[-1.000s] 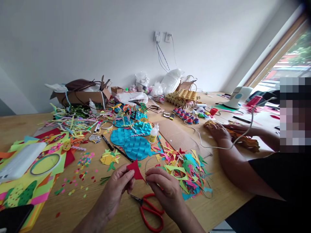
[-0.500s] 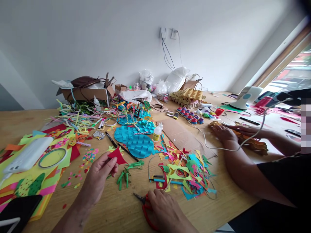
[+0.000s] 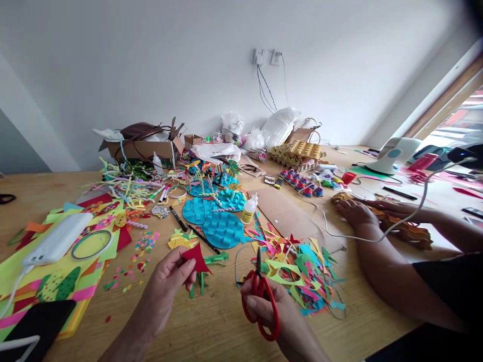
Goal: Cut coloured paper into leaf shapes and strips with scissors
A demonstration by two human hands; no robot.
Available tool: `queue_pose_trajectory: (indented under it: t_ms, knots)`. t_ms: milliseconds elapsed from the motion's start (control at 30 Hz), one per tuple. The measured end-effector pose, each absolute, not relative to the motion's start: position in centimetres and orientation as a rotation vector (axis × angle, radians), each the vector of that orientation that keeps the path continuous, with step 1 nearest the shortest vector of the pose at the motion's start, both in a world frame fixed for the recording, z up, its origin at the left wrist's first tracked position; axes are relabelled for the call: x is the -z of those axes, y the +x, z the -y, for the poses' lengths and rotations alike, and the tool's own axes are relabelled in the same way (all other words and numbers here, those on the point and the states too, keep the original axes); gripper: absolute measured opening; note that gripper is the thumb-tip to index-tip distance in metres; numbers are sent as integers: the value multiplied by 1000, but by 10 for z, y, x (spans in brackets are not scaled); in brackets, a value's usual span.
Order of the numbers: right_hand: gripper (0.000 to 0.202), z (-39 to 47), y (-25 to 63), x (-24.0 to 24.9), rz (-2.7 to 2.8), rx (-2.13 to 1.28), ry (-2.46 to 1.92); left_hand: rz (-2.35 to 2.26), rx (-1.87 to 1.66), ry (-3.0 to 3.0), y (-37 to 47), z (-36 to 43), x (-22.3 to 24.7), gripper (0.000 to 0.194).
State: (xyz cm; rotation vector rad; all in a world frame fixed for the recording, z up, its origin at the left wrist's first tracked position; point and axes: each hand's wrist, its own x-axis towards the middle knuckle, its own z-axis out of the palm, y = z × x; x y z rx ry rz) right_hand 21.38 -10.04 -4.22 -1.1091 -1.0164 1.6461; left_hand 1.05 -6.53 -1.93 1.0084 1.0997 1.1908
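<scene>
Between the thumb and fingers of my left hand (image 3: 175, 274) is a small piece of red paper (image 3: 197, 259) with curved edges. My right hand (image 3: 269, 306) holds red-handled scissors (image 3: 260, 291) above the table, their dark blades pointing away from me and close together. Green paper strips (image 3: 202, 281) lie just beyond and below the red piece. A yellow paper fish shape (image 3: 181, 238) is partly behind my left hand. Past the scissors spreads a heap of colourful paper scraps (image 3: 302, 271).
Woven blue paper discs (image 3: 222, 229) and a glue bottle (image 3: 249, 208) stand mid-table. Stacked coloured paper (image 3: 85, 251) with a white power bank (image 3: 56, 239) lies left. At right, another person's hands (image 3: 356, 213) press on an egg carton piece (image 3: 407, 229). A white cable (image 3: 392, 221) crosses there.
My right hand has lifted the scissors off the table and turned their blades forward. My left hand, with the red paper, has shifted slightly right and down in view.
</scene>
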Motion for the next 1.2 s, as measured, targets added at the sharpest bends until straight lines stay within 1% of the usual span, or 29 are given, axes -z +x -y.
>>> queue_pose_trajectory:
  t_ms: [133, 300, 433, 600, 767, 1000, 1200]
  knots:
    - [31, 92, 186, 35, 1009, -1584, -973, -1091, -1141, 1001, 23, 71, 17, 12]
    - [31, 78, 164, 32, 981, -1513, -934, -1083, -1106, 1014, 26, 74, 22, 12]
    - [33, 70, 166, 31, 1030, -1444, -976, -1052, -1088, 1030, 22, 75, 26, 10]
    - [28, 71, 166, 35, 1177, -1424, -982, -1033, -1122, 986, 22, 75, 26, 9]
    - [26, 71, 164, 39, 1145, -1366, -1006, -1047, -1119, 1004, 24, 76, 25, 10]
    - [26, 60, 173, 26, 1205, -1337, -995, -1069, -1049, 1048, 25, 76, 29, 14]
    - [23, 60, 170, 20, 1293, -1342, -991, -1093, -1079, 1051, 24, 76, 34, 14]
